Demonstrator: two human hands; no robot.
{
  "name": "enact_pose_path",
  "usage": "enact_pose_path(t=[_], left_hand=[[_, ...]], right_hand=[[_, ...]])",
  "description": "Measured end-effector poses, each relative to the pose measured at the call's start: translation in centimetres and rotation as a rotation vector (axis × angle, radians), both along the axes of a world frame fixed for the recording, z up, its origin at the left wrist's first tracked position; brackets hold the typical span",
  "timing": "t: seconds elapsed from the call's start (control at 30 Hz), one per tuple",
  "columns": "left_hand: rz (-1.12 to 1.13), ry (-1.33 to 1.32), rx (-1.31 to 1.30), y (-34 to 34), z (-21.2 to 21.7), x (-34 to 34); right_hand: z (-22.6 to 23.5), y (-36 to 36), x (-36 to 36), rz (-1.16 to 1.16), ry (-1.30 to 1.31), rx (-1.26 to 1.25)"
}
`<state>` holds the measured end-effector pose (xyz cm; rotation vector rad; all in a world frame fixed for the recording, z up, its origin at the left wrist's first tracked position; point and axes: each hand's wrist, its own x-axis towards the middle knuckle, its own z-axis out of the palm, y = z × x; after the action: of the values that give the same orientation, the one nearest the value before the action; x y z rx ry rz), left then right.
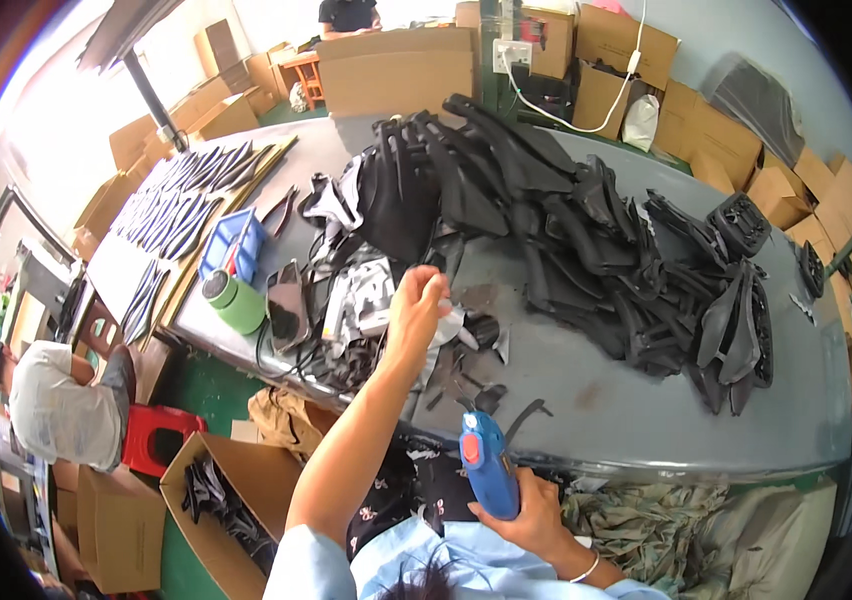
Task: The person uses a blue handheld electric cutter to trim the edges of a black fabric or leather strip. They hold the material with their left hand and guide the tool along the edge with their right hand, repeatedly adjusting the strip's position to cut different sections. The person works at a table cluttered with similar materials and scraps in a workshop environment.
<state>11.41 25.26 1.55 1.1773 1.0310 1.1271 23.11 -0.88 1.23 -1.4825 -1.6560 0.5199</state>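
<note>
An open cardboard box [246,490] on the green floor by the person's left side holds black offcuts, and a small blue bin [233,243] sits on the grey worktop [636,400] beside a green tape roll [236,302]. The worktop, ringed by stacked cardboard cartons [716,130], carries a big heap of curved black moulded plastic parts [566,240]. The left hand [416,310] reaches over the scraps with fingertips pinched together, while the right hand [531,510] grips a blue hand tool with a red button [487,462] at the near edge.
</note>
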Motion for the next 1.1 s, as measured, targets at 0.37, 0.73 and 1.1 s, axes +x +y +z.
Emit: enact_pose_path(t=[0.37,0.73,1.1], left_hand=[[0.047,0.004,-0.062,12.6,2.0,6.2],[0.063,0.635,1.255,-5.1,4.8,-2.7],[0.401,0.237,0.863,-17.2,-1.4,-4.7]], right_hand=[[-2.3,-1.2,2.8,-0.222,0.139,-0.243],[-0.4,-0.2,6.2,-0.369,0.759,-0.248],[3.7,2.3,2.9,-0.218,0.778,-0.160]])
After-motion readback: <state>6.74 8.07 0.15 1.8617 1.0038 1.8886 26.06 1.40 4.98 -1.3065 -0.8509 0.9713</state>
